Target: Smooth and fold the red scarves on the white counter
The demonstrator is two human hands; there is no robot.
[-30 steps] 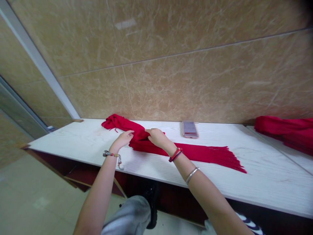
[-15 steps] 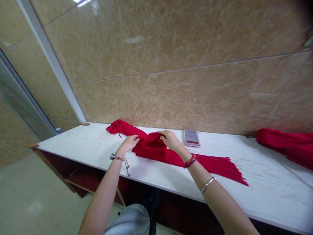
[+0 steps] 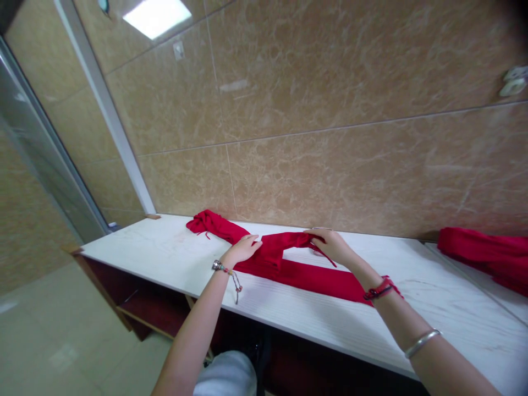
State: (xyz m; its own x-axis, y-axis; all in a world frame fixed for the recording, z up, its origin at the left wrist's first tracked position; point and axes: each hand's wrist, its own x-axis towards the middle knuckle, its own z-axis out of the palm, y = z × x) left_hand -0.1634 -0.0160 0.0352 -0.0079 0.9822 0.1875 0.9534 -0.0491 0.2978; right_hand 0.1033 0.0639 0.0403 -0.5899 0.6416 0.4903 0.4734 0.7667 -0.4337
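A long red fringed scarf (image 3: 305, 279) lies along the white counter, with a folded part near its middle. My left hand (image 3: 242, 250) rests on the folded part, its fingers stretched out flat. To the right, my right hand (image 3: 333, 246) is closed on an end of the red scarf, holding it up off the counter with a few strands hanging below the fingers. The scarf's far right end is partly covered by my right wrist. A bunched red cloth part (image 3: 210, 221) extends to the back left; where it joins the scarf is hidden by my left hand.
The white counter (image 3: 144, 247) runs along a tan marble wall (image 3: 330, 170). More folded red cloth (image 3: 482, 256) lies at the right. Mostly hidden behind my right hand is a phone. Open shelves (image 3: 152, 308) are under the counter.
My right hand has pulled an end of the scarf out to the right, in front of the phone. My left hand has shifted from pinching the fold to lying flat on it.
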